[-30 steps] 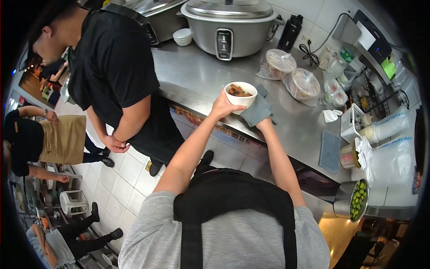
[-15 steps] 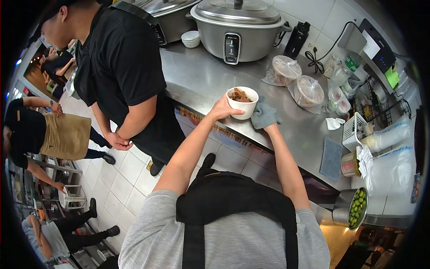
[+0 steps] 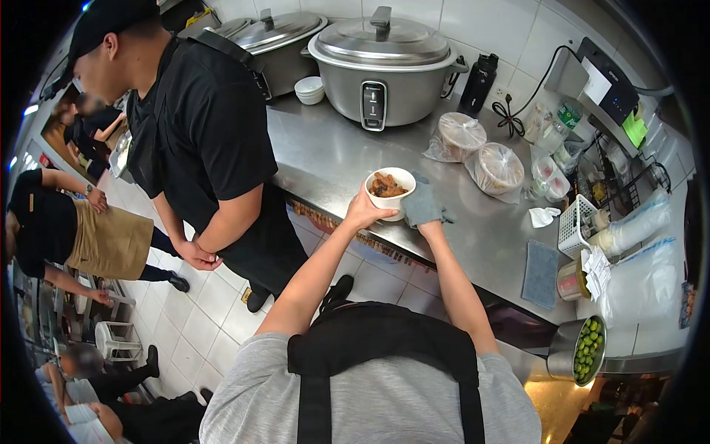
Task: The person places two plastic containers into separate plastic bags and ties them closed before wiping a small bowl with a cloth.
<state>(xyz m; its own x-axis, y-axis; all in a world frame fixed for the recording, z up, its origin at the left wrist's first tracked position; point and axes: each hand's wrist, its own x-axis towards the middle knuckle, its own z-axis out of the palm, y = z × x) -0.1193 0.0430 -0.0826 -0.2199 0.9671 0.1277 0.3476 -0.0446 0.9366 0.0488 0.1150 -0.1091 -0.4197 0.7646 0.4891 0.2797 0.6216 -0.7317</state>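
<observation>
A white bowl (image 3: pixel 404 179) with brown, saucy pieces of food (image 3: pixel 386 186) in it is at the front edge of the steel counter (image 3: pixel 325 166). My left hand (image 3: pixel 362 211) is closed around its left side, thumb across the near wall. The bowl tilts a little toward me. A grey-blue cloth (image 3: pixel 423 203) is bunched at the bowl's right side, pressed against or very close to it. My right hand (image 3: pixel 430 228) grips this cloth, which hides most of the fingers.
A large rice cooker (image 3: pixel 381 70) stands at the back, with small white bowls (image 3: pixel 309 90) beside it. Bagged tubs (image 3: pixel 495 169), a folded cloth (image 3: pixel 541 274) and a white basket (image 3: pixel 575 226) lie to the right. A co-worker in black (image 3: pixel 214 118) stands close on my left.
The bowl has tipped toward me, showing more of the food. The cloth in my right hand has shifted along its right side. At lower left, another person has come further into view.
</observation>
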